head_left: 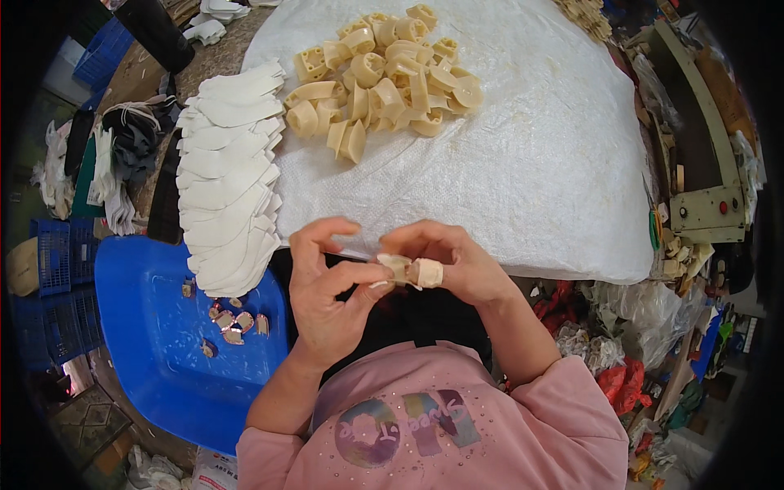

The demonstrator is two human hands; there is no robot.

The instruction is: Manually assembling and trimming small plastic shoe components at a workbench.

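Note:
Above my lap, a small cream-coloured piece [395,265], thin-edged and pale, is pinched between my two hands. My left hand [327,296] grips its left side with thumb and forefinger, the other fingers raised and curled. On the piece's right side, my right hand [467,265] holds it with bent fingers and thumb. A pale band [428,273] is wrapped around what looks like the right thumb. Fingers cover part of the piece, so its full shape is hidden. Beyond my hands lies a heap of beige moulded pieces [386,100] resembling shoe heels.
The heap rests on a white woven sack surface [539,180]. Overlapping white cut pieces [229,171] run along its left edge. Below them, a blue basin [155,380] holds several small pieces with reddish edges [237,321]. Plastic bags and scraps [625,327] clutter the right side.

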